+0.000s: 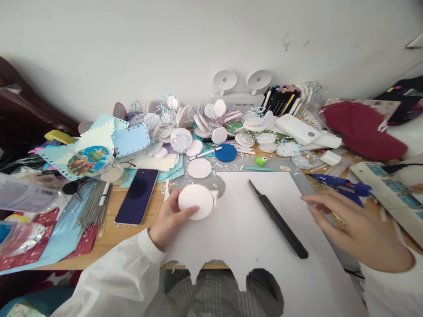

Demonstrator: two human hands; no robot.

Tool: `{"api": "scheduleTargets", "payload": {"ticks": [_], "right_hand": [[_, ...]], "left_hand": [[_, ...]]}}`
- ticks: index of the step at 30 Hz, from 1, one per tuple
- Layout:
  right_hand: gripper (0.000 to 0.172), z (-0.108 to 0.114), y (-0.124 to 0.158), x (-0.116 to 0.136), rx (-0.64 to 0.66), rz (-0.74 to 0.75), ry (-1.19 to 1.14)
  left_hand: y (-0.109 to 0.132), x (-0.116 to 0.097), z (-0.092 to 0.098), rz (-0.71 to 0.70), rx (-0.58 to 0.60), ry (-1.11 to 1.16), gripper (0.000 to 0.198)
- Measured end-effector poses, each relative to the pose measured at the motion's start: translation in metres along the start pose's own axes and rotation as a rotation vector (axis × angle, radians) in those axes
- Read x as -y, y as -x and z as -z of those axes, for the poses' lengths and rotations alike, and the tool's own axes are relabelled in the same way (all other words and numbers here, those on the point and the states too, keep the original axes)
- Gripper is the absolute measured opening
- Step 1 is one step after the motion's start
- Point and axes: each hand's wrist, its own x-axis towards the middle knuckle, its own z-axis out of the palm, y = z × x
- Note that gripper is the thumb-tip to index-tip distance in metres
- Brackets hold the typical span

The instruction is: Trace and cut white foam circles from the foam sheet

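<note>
A round white disc (195, 198) rests in my left hand (170, 215), thumb across its face and fingers behind. Beneath it spreads a large white foam sheet (238, 237) with rounded cut-outs along its edges. On the sheet lies a black utility knife (280, 223), its blade end pointing away from me. My right hand (350, 229) hovers right of the knife, holding nothing that I can see, with thumb and forefinger apart. Just past the left hand lie another white disc (199, 168) and a blue disc (226, 152) with a white marker (203, 153) by it.
Piled white discs (181, 140) with beaded wire line the wall, beside a two-headed lamp (225, 80). A phone (137, 196) lies left. At right are a blue glue gun (342, 185), a power strip (390, 193) and a maroon cap (360, 127).
</note>
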Motion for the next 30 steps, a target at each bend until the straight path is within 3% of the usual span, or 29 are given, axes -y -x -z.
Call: {"api": "scheduleTargets", "payload": {"ticks": [5,8,12,15,18,21,25,27,30], "right_hand": [[0.035,-0.041,-0.004,0.031,0.169,-0.125,-0.008],[0.025,-0.060,-0.016,0.041,0.149,-0.149,-0.078],[0.018,-0.056,-0.039,0.056,0.183,-0.343,-0.599],[0.028,-0.047,-0.059,0.077,0.237,-0.549,-1.100],[0.040,-0.045,-0.076,0.096,0.311,-0.573,-1.307],[0.045,-0.050,-0.085,0.104,0.299,-0.598,-1.376],[0.048,-0.055,-0.090,0.106,0.315,-0.602,-1.384],[0.047,-0.055,-0.093,0.106,0.346,-0.570,-1.370],[0.037,-0.048,-0.099,0.100,0.312,-0.453,-1.272]], "left_hand": [[0.001,-0.009,-0.009,-0.021,0.079,-0.002,0.051],[0.003,-0.015,-0.015,-0.103,0.146,-0.028,0.058],[0.003,-0.017,-0.022,-0.191,0.222,-0.139,0.060],[-0.001,-0.013,-0.028,-0.268,0.247,-0.208,0.055],[-0.004,-0.011,-0.035,-0.375,0.268,-0.317,0.051],[-0.005,-0.015,-0.039,-0.573,0.213,-0.672,0.053],[-0.007,-0.024,-0.047,-0.826,0.118,-1.221,0.083],[-0.010,-0.024,-0.053,-0.770,0.093,-1.328,0.084],[-0.016,-0.021,-0.058,-0.599,0.081,-1.320,0.070]]}}
